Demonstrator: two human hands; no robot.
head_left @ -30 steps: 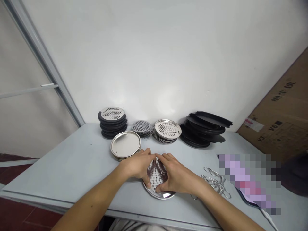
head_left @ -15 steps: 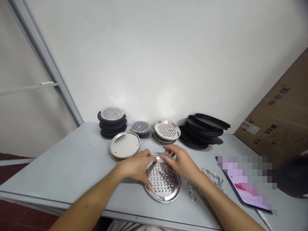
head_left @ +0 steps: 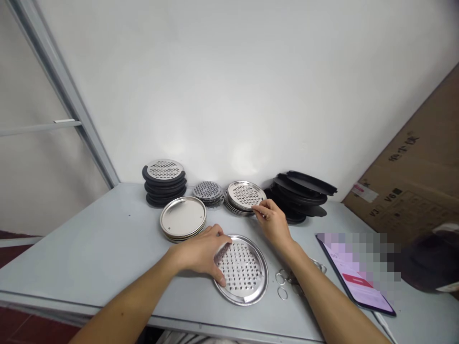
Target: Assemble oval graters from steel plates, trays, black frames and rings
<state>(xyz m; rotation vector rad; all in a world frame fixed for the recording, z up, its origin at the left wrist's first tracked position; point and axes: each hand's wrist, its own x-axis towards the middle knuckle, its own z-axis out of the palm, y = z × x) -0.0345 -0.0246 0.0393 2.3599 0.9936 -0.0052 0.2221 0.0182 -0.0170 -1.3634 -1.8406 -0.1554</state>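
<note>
A round metal grater plate (head_left: pixel 239 267) with rows of raised holes and a smooth rim lies on the table near the front. My left hand (head_left: pixel 206 253) grips its left edge, thumb at the near side and fingers at the far side. Farther back, another round grater plate (head_left: pixel 245 195) tops a stack of metal plates. My right hand (head_left: pixel 273 222) pinches at the front right rim of that top plate, fingers closed together; how firmly cannot be seen. Left of my left hand stands a stack of plain shiny metal plates (head_left: pixel 182 215).
Along the wall stand black rings topped by a grater disc (head_left: pixel 165 186), small grater discs (head_left: pixel 208 191) and black round trays (head_left: pixel 303 191). Metal rings (head_left: pixel 282 292) lie partly under my right forearm. A tablet (head_left: pixel 358 282) and a cardboard box (head_left: pixel 405 177) are at right.
My right hand has moved away from the near grater plate, back to the rim of the stacked one, and its fingers have closed. My left hand keeps its grip.
</note>
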